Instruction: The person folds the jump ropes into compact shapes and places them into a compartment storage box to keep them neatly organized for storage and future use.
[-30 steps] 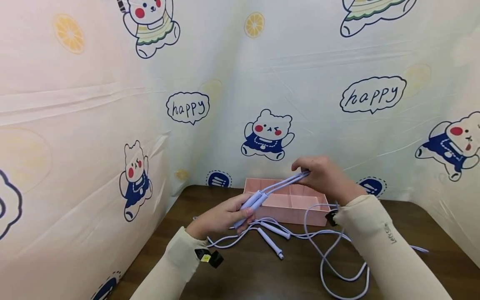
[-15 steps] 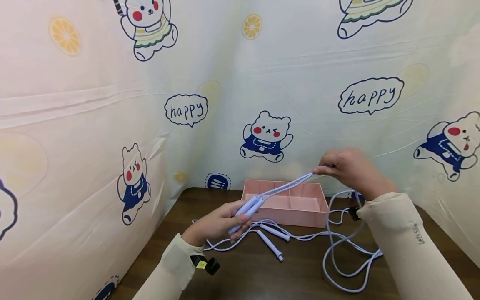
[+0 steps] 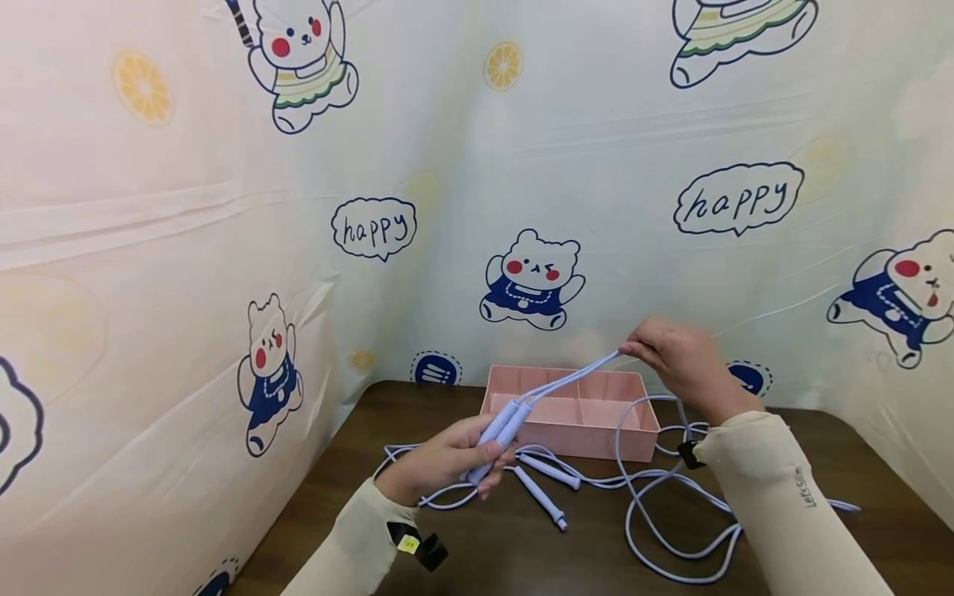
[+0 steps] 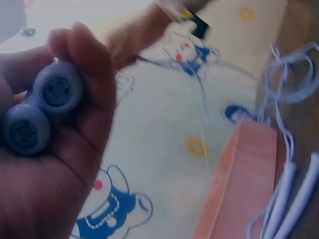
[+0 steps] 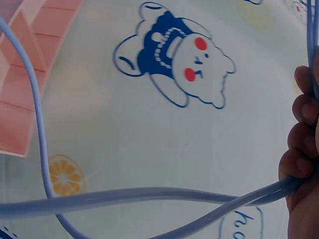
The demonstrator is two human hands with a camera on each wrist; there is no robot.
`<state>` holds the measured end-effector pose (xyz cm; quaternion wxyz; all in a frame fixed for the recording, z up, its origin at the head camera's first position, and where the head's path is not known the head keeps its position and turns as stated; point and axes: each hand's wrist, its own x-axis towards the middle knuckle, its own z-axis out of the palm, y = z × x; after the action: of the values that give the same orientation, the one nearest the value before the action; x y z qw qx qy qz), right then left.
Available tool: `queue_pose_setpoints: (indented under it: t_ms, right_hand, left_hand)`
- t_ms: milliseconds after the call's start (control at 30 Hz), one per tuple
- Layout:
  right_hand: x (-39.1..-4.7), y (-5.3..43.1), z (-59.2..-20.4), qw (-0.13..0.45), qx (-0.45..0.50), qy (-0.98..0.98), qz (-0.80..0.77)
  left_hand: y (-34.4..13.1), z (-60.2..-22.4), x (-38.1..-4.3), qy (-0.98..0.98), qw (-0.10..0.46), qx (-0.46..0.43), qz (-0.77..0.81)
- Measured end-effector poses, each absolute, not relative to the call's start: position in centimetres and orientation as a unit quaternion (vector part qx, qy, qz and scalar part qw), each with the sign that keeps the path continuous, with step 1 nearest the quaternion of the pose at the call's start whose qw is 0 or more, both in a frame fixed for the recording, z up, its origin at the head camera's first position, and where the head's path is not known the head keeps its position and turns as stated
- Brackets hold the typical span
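In the head view my left hand (image 3: 445, 457) grips two pale lavender jump rope handles (image 3: 505, 430) side by side, raised above the table. The left wrist view shows their round ends (image 4: 59, 90) in the curled fingers. Two cords (image 3: 570, 378) run taut from the handles up to my right hand (image 3: 681, 364), which holds them in its fist. From that fist the rest of the cord (image 5: 124, 197) hangs out in loops. A second jump rope lies on the table, with its handles (image 3: 542, 500) below and right of my left hand.
A pink divided box (image 3: 585, 440) stands at the back of the dark wooden table (image 3: 477, 559), behind the hands. Loose cord loops (image 3: 674, 573) spread over the table's right part. A printed cloth (image 3: 447, 149) hangs around the back and sides.
My right hand has moved away to the right along the cords, then slightly down and closer. The stretch of cord between the hands is longer. My left hand keeps its hold on the handles.
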<state>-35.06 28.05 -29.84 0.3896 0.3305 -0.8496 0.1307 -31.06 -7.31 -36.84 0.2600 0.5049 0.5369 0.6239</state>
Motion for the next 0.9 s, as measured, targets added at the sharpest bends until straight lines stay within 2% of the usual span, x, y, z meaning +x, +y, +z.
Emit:
queue_pose_setpoints:
  t_ms: [200,333,600,767,900]
  right_hand:
    - [-34.9,27.0,-32.3,0.354,0.317,-0.868,0.142]
    - [-34.8,26.0,-34.5,0.352,0.31,-0.872,0.139]
    - [-33.9,22.8,-37.6,0.344,0.358,-0.867,0.041]
    - [-33.7,20.9,-38.2,0.309,0.377,-0.872,-0.044]
    - [-33.3,19.6,-38.5,0.278,0.425,-0.857,-0.089]
  left_hand:
    - [-6.7,-36.3,-30.9,0.476,0.208,0.469,0.714]
    - [-6.1,-36.5,-31.1,0.439,0.167,0.457,0.755]
    - [-4.6,-37.3,-31.9,0.466,0.107,0.349,0.806]
    - [-3.2,-38.1,-32.7,0.6,0.046,0.314,0.734]
    - [-2.6,-38.6,-32.8,0.771,-0.033,0.297,0.562]
